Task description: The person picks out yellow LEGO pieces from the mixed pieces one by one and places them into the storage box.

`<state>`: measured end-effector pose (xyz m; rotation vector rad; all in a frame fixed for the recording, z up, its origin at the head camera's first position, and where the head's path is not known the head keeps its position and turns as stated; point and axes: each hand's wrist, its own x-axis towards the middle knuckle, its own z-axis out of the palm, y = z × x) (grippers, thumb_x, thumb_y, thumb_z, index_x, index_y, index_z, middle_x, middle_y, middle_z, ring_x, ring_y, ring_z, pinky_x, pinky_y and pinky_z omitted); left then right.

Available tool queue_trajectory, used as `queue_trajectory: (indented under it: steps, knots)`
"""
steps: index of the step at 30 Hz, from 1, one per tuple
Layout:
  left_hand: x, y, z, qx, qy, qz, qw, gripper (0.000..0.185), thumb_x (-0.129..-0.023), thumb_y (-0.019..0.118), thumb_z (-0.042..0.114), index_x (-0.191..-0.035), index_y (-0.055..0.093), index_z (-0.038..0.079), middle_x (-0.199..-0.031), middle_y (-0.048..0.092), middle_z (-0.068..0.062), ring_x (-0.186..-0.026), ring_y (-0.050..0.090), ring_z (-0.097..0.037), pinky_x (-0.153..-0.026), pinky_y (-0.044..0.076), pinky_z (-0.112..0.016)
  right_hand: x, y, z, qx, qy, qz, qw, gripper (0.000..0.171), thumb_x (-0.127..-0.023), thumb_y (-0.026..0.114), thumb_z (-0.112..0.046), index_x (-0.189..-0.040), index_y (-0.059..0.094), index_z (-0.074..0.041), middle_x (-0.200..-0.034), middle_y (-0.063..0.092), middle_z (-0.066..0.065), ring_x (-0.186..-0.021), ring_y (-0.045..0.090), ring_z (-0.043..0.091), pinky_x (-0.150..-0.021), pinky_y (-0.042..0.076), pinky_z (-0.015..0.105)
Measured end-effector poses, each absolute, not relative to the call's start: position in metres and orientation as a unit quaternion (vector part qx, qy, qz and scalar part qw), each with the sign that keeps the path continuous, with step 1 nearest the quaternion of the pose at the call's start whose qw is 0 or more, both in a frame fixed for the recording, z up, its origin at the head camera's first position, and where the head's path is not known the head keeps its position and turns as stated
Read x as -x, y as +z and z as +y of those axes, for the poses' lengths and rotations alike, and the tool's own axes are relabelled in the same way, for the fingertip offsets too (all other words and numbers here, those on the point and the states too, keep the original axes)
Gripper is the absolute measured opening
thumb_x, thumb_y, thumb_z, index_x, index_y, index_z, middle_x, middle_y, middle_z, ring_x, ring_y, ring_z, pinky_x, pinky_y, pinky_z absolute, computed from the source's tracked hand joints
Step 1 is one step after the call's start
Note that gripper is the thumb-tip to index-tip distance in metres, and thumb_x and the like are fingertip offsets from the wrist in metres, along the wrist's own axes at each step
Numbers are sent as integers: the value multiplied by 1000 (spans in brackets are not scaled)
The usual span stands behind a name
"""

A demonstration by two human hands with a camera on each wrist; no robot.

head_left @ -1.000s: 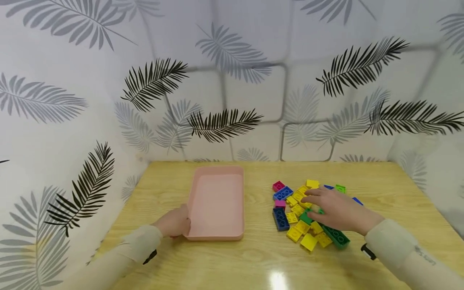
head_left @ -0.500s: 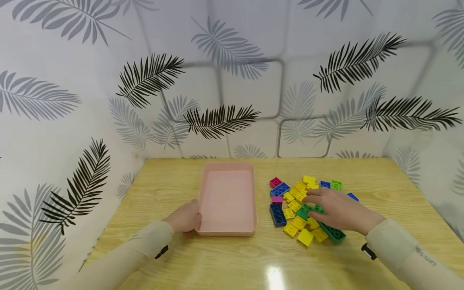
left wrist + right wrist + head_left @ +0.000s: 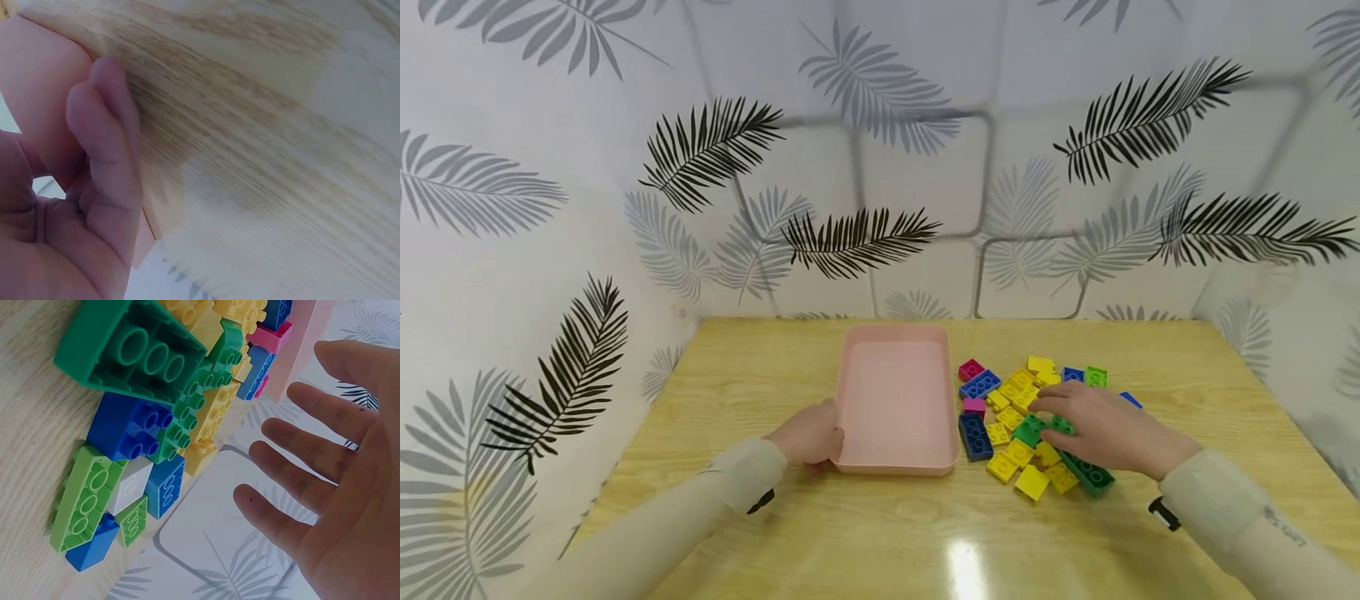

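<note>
A shallow pink tray (image 3: 895, 400) rests on the table, its right wall close beside the bricks. My left hand (image 3: 808, 433) grips its near left corner; the left wrist view shows bent fingers (image 3: 106, 137) along the pink wall. Over the pile of toy building bricks, my right hand (image 3: 1097, 425) hovers with fingers spread and nothing held. Beneath it are green bricks (image 3: 1030, 430), a long dark green brick (image 3: 1090, 475) and several yellow bricks (image 3: 1032, 482). In the right wrist view, a blue brick (image 3: 128, 425), a lime green brick (image 3: 87, 497) and a white brick (image 3: 130, 484) lie there too.
The wooden table (image 3: 760, 358) meets leaf-patterned cloth (image 3: 917, 275) at the back and sides. A navy brick (image 3: 975, 437) and a pink brick (image 3: 973, 406) are nearest the tray's right wall. A blue brick (image 3: 1131, 400) lies at the pile's right end.
My left hand has slid the tray to the right across the table, narrowing the gap to the bricks. My right hand stays over the pile, with little change.
</note>
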<state>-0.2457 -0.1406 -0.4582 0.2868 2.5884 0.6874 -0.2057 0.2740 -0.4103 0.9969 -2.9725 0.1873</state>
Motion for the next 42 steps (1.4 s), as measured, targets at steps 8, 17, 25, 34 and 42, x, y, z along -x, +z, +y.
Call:
queue_trajectory:
  steps: [8, 17, 25, 34, 42]
  knots:
    - [251, -457, -135, -102, 243, 940, 218, 52, -99, 52, 8, -141, 36, -17, -68, 63, -10, -48, 63, -21, -47, 52, -32, 205, -410, 279, -303, 62, -951, -11, 37, -94, 70, -30, -127, 69, -12, -128, 66, 10, -118, 61, 36, -97, 50, 56]
    - [245, -459, -136, -103, 214, 949, 208, 5, -94, 54, 5, -92, 57, 2, -71, 59, -9, -46, 56, -17, -46, 46, -28, 203, -410, 278, -304, 75, -949, -21, 36, -95, 70, -30, -126, 68, -13, -128, 66, 10, -119, 60, 37, -97, 49, 56]
    - [241, -461, -137, -117, 170, 959, 195, 13, -93, 53, 5, -80, 56, 5, -60, 52, -5, -41, 43, -13, -43, 36, -26, 205, -411, 277, -297, 71, -952, -34, 36, -96, 69, -31, -126, 68, -13, -127, 66, 9, -116, 62, 35, -95, 51, 55]
    - [240, -460, -132, -92, 187, 958, 197, 7, -93, 51, 3, -97, 53, -1, -72, 54, -9, -44, 46, -14, -39, 34, -24, 204, -409, 272, -273, 84, -956, -73, 38, -96, 69, -30, -129, 67, -11, -129, 67, 10, -121, 61, 35, -98, 50, 54]
    - [239, -458, -126, -88, 185, 959, 195, 9, -93, 49, 2, -99, 54, -3, -77, 54, -11, -49, 48, -16, -40, 35, -25, 197, -419, 263, -290, 81, -948, -105, 35, -92, 74, -28, -123, 71, -14, -118, 71, 1, -103, 67, 18, -86, 57, 41]
